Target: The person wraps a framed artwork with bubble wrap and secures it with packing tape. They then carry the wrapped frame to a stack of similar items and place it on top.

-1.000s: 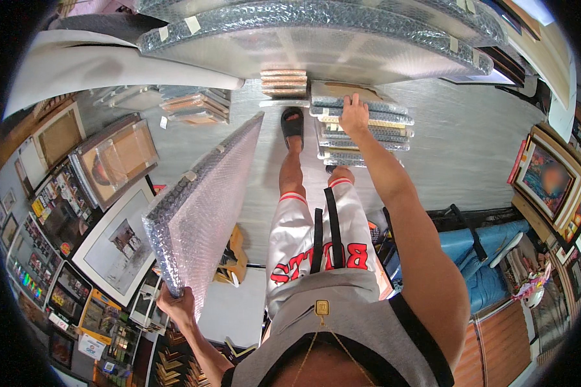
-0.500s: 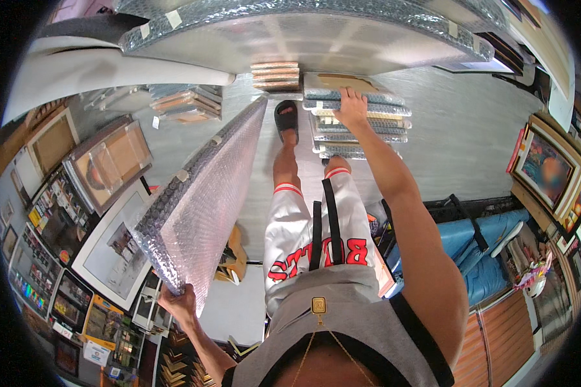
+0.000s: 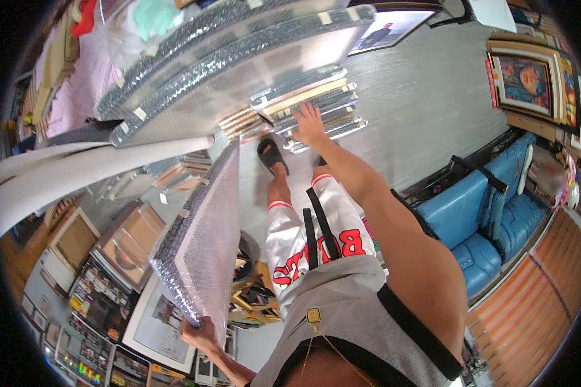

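A large flat panel (image 3: 203, 245) in bubble wrap stands on edge at my left, tilted. My left hand (image 3: 201, 334) is closed around its near corner. Ahead of my feet is a row of smaller bubble-wrapped panels (image 3: 332, 124), packed side by side with their taped edges up. My right hand (image 3: 311, 126) reaches over this row, fingers spread on or just above the edges; whether they touch is hard to tell. Beside the row's left end sits a small stack of brown-edged wrapped pieces (image 3: 237, 122).
Big bubble-wrapped panels (image 3: 239, 68) lean across the far side, with a white roll (image 3: 103, 168) at their left. Framed pictures (image 3: 158, 319) crowd the left. A blue padded seat (image 3: 465, 206) and a framed painting (image 3: 523, 77) stand at right. Grey floor (image 3: 410, 97) lies between.
The view has swung to the right. My right hand has shifted from the far panel of the row to its middle, with fingers more spread. My left hand keeps its hold on the large panel.
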Action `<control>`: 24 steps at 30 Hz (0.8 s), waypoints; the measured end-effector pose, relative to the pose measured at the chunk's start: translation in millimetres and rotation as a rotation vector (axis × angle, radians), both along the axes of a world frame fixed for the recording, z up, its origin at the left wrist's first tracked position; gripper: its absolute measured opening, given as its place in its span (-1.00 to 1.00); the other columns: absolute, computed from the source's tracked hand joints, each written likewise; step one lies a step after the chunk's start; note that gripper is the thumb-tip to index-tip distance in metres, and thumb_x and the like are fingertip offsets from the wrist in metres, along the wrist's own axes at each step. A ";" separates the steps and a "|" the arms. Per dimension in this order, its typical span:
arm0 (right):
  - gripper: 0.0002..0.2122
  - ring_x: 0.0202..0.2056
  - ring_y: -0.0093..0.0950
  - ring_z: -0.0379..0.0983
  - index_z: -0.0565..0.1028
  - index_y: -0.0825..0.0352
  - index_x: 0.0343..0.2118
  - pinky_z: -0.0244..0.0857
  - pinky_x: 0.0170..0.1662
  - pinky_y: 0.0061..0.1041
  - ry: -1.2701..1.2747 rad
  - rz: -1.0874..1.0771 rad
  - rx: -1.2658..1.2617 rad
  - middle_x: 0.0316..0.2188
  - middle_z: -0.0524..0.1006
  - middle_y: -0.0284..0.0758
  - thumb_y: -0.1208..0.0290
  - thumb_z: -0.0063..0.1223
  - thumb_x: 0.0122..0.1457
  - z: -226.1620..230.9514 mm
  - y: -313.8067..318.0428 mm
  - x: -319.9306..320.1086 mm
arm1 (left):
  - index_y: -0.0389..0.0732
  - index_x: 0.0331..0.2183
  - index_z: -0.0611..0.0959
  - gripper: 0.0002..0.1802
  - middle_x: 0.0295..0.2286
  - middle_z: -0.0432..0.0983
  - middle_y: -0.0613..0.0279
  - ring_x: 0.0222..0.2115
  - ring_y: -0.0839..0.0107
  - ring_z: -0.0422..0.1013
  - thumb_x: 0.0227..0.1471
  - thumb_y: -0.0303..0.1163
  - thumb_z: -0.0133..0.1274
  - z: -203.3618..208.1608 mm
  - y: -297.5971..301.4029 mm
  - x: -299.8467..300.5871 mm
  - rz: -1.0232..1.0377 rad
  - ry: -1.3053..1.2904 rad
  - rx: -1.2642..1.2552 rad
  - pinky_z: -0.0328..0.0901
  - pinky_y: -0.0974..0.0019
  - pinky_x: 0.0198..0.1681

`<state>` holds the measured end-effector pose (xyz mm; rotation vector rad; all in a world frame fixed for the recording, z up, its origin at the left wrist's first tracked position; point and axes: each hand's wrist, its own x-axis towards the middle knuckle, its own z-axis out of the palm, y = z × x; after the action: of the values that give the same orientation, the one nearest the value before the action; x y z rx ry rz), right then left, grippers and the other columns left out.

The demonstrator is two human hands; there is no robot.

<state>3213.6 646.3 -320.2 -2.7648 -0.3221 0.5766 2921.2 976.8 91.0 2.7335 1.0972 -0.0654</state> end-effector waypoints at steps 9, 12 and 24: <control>-0.60 -0.20 -0.24 0.49 0.56 0.22 -0.26 0.35 -0.13 -0.27 0.607 -0.518 0.084 -0.30 0.55 -0.20 0.11 0.15 -0.19 90.9 -119.6 -207.2 | -0.35 -0.66 0.49 -0.81 -0.77 0.31 0.02 -0.77 0.10 0.20 -0.61 -0.58 0.00 87.6 -1.3 49.5 -0.409 0.006 -0.007 0.16 0.09 -0.62; -0.61 -0.18 -0.24 0.50 0.58 0.19 -0.27 0.37 -0.13 -0.31 0.570 -0.841 0.193 -0.26 0.56 -0.18 0.11 0.15 -0.19 117.4 -139.6 -272.6 | -0.36 -0.65 0.51 -0.80 -0.76 0.30 0.01 -0.78 0.08 0.19 -0.60 -0.59 0.01 107.0 -17.0 66.9 -0.642 0.027 -0.007 0.13 0.07 -0.62; -0.56 -0.08 -0.37 0.46 0.51 0.38 -0.12 0.30 0.00 -0.43 0.162 -1.506 0.926 -0.16 0.54 -0.16 0.14 0.15 0.02 199.8 -117.8 -389.2 | -0.27 -0.68 0.48 -0.85 -0.74 0.29 -0.01 -0.72 -0.03 0.27 -0.57 -0.54 0.00 135.0 -133.0 81.8 -1.509 -0.038 -0.105 0.14 0.08 -0.62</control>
<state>2824.4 528.5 -120.4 -1.3921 1.1290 0.1177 3002.9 843.8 226.0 2.7124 -1.0755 -0.2489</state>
